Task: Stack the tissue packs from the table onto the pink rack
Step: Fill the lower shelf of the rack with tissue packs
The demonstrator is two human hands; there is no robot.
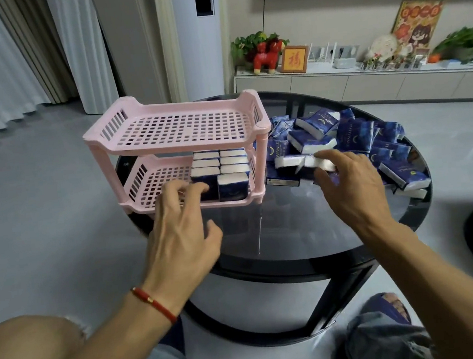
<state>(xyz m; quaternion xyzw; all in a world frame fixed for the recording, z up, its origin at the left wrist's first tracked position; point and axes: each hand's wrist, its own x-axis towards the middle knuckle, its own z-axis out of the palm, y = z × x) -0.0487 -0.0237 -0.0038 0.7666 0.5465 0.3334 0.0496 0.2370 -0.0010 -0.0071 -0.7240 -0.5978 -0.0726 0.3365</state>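
Head view is showing us sitting at a round dark glass bench (290, 223). We are reaching our left hand (181, 227) toward the front of the pink rack (176, 127), which is standing at the bench's left edge; its fingers (199, 189) are lying loosely spread, touching the front rim of the lower shelf just beside the stacked packs (220, 169), and gripping nothing. Those packs are sitting in rows at the right end of the lower shelf, while the upper shelf is holding none. We are wearing a red cord bracelet (154, 302) on the left wrist.

Our right hand (350, 186) is hovering over the near edge of the loose pile of blue tissue packs (349, 138) along the bench's right side, and its fingers are curling around one tissue pack (303, 160), pinching it at its white end, just right of the rack.
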